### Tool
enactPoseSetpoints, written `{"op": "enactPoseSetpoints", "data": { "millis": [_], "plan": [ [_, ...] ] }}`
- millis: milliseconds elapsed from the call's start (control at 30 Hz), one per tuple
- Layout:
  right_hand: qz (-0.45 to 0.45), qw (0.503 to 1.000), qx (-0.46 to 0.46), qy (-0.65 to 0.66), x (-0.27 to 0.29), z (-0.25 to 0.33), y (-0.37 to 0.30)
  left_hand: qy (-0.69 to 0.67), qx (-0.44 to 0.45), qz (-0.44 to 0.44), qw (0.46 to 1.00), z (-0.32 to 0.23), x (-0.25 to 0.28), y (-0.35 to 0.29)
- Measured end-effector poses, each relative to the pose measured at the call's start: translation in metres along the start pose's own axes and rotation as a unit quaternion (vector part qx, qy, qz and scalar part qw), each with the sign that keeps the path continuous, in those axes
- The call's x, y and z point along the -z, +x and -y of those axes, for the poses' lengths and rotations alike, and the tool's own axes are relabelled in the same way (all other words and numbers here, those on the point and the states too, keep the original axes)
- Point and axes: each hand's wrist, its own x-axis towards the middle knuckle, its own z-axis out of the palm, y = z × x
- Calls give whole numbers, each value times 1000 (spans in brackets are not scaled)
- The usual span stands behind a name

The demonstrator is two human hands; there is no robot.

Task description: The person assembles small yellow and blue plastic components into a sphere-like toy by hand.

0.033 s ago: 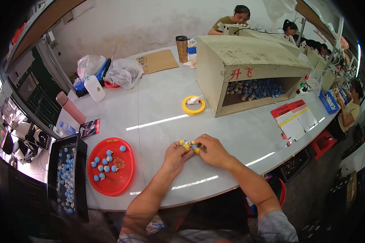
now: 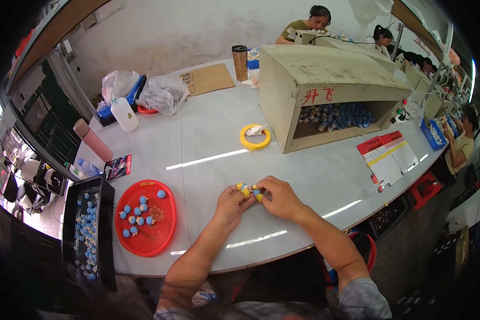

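Note:
My left hand (image 2: 232,206) and my right hand (image 2: 280,199) meet over the middle of the table, fingertips pinched close together. Yellow tape wraps several of the fingertips. Between them is a small blue-and-cream figure piece (image 2: 257,191), mostly covered by the fingers; its exact shape cannot be made out. To the left of my hands, a red round tray (image 2: 168,226) holds several small blue balls with cream parts. A black bin (image 2: 110,237) beside the tray contains many similar blue-and-cream pieces.
Beyond my hands lies a yellow tape roll (image 2: 244,140). A beige open-fronted box (image 2: 282,106) full of blue pieces stands at the back right, near a red-and-white sheet (image 2: 383,152). A pink bottle (image 2: 93,141), a white bottle (image 2: 124,116) and a patterned tumbler (image 2: 239,65) stand farther off. Co-workers sit beyond.

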Motion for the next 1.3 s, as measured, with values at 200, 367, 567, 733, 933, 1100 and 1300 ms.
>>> {"op": "enactPoseSetpoints", "data": {
  "millis": [200, 367, 567, 733, 933, 1100, 1300],
  "plan": [
    [-78, 996, 0, 47, -8, 5, 2, 40, -10, -12, 999, 0, -9, -5],
    [-74, 993, -38, 81, -12, -3, 4, 58, 30, 59, 996, -7, -5, -8],
    [-38, 972, -86, 214, -3, -13, 4, 33, 60, 83, 994, -12, -3, -9],
    [-23, 976, -73, 206, 2, -19, 2, 54, 49, 94, 993, -9, 3, -4],
    [-26, 990, -26, 139, 6, -11, 1, 45, 54, 100, 992, -13, 1, -7],
    [-26, 993, -4, 116, 8, -2, 2, 39, 50, 101, 993, -10, 2, -5],
    [-27, 997, 10, 67, 5, 3, 1, 53, 33, 96, 993, -5, 2, -3]
  ]
}}
